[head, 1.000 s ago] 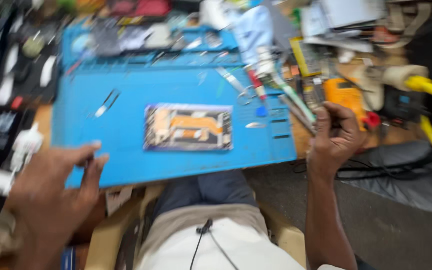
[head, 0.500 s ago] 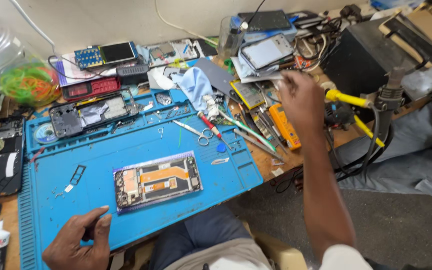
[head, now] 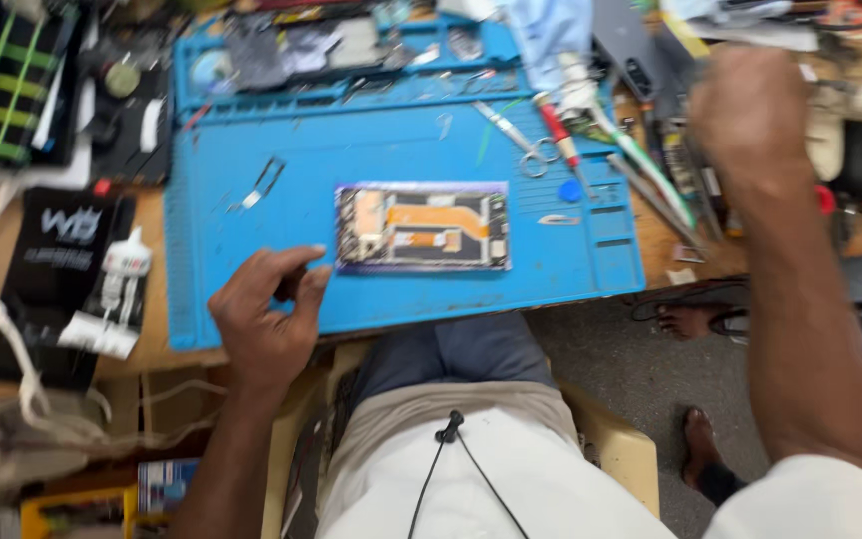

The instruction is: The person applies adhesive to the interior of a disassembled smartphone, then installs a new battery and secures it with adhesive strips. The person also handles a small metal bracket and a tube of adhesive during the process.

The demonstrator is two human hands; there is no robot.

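Left hand [head: 269, 314] rests on blue mat [head: 251, 240] beside opened phone [head: 422, 228].

Right hand [head: 750, 105] motion-blurred, fingers turned away: can't tell if it holds anything. Left hand [head: 269, 314] fingertips curled together, whatever is pinched is too small to see. Top tray row of blue mat [head: 251, 299] smeared, parts unreadable. Worktop [head: 152, 349] cut off at top and left edges.

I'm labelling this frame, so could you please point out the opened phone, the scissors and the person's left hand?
Opened phone [head: 422, 228]: head view, on its orange inner strip.
Scissors [head: 517, 140]: head view, on the blades just above the handle loops.
Left hand [head: 266, 319]: head view, on the back of the hand.
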